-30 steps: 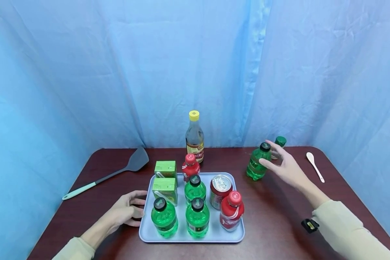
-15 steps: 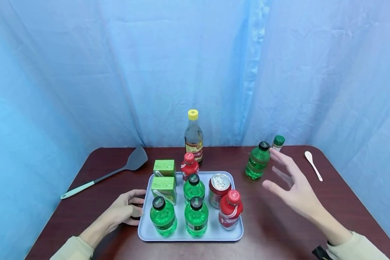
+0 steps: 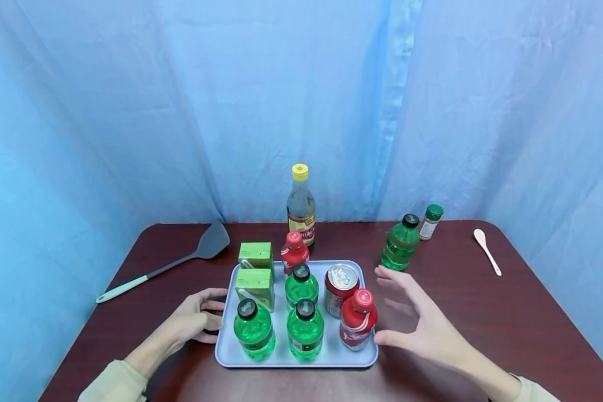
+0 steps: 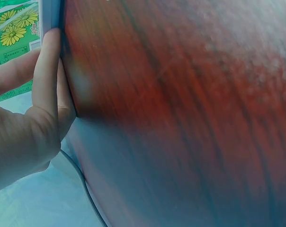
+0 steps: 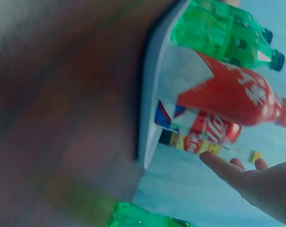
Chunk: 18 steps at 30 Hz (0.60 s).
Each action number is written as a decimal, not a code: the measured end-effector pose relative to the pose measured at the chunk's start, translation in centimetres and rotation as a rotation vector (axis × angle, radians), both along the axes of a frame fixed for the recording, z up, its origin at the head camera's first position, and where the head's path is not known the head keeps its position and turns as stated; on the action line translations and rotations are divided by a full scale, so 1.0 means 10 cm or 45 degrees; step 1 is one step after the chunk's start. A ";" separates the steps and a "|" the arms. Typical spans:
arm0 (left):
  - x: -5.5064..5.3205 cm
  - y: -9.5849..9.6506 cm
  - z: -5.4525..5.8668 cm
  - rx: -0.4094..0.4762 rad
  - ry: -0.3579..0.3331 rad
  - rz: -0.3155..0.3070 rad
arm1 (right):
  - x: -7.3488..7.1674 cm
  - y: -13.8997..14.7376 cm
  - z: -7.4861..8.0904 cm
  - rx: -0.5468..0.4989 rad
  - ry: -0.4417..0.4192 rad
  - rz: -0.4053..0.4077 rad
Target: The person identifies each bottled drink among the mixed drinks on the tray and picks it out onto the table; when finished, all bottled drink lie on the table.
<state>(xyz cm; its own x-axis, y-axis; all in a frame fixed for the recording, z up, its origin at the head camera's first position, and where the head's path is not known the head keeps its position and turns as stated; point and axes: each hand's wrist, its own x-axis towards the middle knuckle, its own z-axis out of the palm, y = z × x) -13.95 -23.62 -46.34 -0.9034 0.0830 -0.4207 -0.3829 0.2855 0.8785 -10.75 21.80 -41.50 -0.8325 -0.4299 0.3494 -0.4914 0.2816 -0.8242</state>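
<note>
A pale blue tray stands on the table, bearing three green drink bottles, green drink cartons, a red can and a red-capped bottle. Another red-capped bottle is at its back edge. My left hand touches the tray's left side, with fingertips against the rim in the left wrist view. Beside the tray's right side is my right hand, fingers spread and holding nothing. In the right wrist view its fingers appear apart from the bottles.
A fourth green bottle stands at the back right beside a green-capped shaker jar. Behind the tray is a yellow-capped sauce bottle. A spatula lies at left, a white spoon at right. Blue curtains surround the table.
My right hand has let go of the green bottle at the back right and moved left and nearer to the tray's right side. My left hand stays at the tray's left side.
</note>
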 end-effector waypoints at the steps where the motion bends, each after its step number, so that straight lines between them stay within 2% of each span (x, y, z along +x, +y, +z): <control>1: 0.00 0.00 0.01 -0.001 0.002 0.000 | 0.00 -0.02 -0.03 0.006 -0.026 0.003; 9: 0.01 -0.03 0.01 0.009 0.006 0.005 | 0.01 -0.09 -0.21 -0.096 -0.247 0.092; 18: 0.01 0.00 -0.02 0.036 0.011 -0.002 | 0.05 -0.09 -0.26 -0.080 -0.329 0.095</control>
